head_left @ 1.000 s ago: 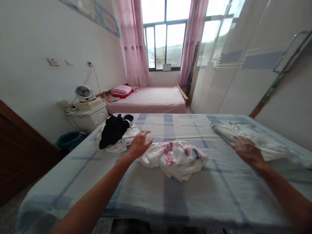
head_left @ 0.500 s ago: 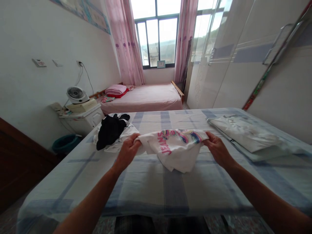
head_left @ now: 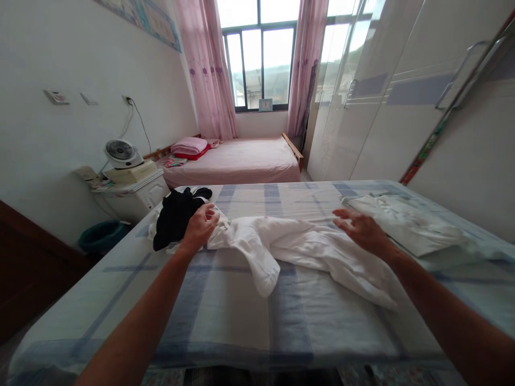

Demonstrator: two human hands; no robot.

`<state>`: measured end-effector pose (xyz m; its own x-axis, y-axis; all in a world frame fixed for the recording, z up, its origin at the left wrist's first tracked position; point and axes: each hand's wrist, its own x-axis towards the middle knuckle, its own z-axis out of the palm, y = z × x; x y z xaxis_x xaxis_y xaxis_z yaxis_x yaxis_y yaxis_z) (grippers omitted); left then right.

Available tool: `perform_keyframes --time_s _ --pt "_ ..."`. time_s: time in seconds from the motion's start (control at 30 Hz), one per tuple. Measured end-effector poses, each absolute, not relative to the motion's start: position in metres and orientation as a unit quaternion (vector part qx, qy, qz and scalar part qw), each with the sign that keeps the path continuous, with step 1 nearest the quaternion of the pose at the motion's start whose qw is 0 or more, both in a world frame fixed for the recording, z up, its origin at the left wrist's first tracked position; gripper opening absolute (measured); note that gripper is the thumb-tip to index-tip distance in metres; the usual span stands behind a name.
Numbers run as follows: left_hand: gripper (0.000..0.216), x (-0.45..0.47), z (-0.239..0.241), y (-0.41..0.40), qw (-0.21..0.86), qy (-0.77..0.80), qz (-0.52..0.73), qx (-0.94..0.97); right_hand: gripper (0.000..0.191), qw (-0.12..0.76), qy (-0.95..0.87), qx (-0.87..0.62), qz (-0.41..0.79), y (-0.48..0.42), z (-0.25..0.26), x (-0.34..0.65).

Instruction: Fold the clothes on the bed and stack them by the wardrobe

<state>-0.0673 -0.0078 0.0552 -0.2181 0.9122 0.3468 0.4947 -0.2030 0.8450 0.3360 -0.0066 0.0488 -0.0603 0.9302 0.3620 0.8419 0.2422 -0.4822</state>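
A white printed garment (head_left: 298,238) lies crumpled across the middle of the bed, one sleeve pointing toward me and another part trailing right. Its pink lettering is now almost wholly out of sight. My left hand (head_left: 200,228) hovers at the garment's left end, beside the black clothing (head_left: 177,217), its fingers loosely bent and apart. Above the right part of the garment is my right hand (head_left: 360,230), fingers spread, holding nothing. White clothes lie partly under the black piece.
The bed I stand at has a blue-and-white checked sheet (head_left: 225,316). Folded white clothes (head_left: 414,225) lie at its right. Beyond are a pink bed (head_left: 245,161), a white cabinet (head_left: 140,190) with a fan (head_left: 123,153), a bin (head_left: 103,236) and a tall wardrobe (head_left: 370,123).
Both hands held the white garment stretched, its printed side showing. They have let go, and it has dropped onto the bed, spread out with the print mostly hidden.
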Motion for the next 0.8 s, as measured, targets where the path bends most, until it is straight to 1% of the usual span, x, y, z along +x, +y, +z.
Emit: perform_keyframes --time_s 0.07,0.13,0.2,0.27,0.3,0.33,0.37,0.4,0.43,0.53,0.67,0.73,0.8 --pt "0.030 -0.064 0.039 -0.019 0.212 0.594 0.464 0.622 0.033 0.286 -0.741 -0.601 0.085 -0.015 0.032 0.346" --pt "0.030 -0.055 0.030 -0.038 0.209 0.562 0.400 0.693 0.031 0.259 -0.762 -0.585 0.102 -0.029 0.021 0.356" --pt "0.041 -0.045 0.024 -0.057 0.167 0.509 0.306 0.786 0.031 0.221 -0.792 -0.556 0.123 -0.043 0.014 0.363" --pt "0.059 -0.034 0.019 -0.068 0.099 0.460 0.211 0.857 0.033 0.187 -0.813 -0.537 0.127 -0.053 0.008 0.368" --pt "0.061 -0.030 0.016 -0.070 0.069 0.450 0.179 0.872 0.033 0.177 -0.819 -0.533 0.121 -0.056 0.005 0.370" --pt "0.055 -0.026 0.014 -0.069 0.046 0.449 0.158 0.878 0.031 0.171 -0.823 -0.530 0.115 -0.058 0.001 0.371" --pt "0.043 -0.024 0.012 -0.066 0.029 0.455 0.151 0.877 0.028 0.171 -0.823 -0.530 0.112 -0.058 -0.002 0.372" --pt "0.031 -0.022 0.012 -0.062 0.021 0.465 0.157 0.871 0.025 0.173 -0.823 -0.530 0.111 -0.059 -0.006 0.371" --pt "0.025 -0.021 0.012 -0.057 0.022 0.477 0.174 0.861 0.023 0.178 -0.820 -0.532 0.113 -0.058 -0.008 0.371" --pt "0.023 -0.022 0.026 -0.045 0.084 0.513 0.299 0.800 0.023 0.218 -0.792 -0.559 0.110 -0.057 -0.007 0.366" --pt "0.019 -0.036 0.062 -0.043 0.202 0.563 0.523 0.608 0.024 0.337 -0.675 -0.644 0.124 -0.062 0.017 0.362" --pt "0.019 -0.047 0.080 -0.044 0.219 0.560 0.584 0.546 0.027 0.394 -0.600 -0.687 0.111 -0.065 0.034 0.362" --pt "0.015 -0.059 0.092 -0.041 0.229 0.543 0.601 0.540 0.028 0.424 -0.574 -0.697 0.071 -0.062 0.047 0.364"
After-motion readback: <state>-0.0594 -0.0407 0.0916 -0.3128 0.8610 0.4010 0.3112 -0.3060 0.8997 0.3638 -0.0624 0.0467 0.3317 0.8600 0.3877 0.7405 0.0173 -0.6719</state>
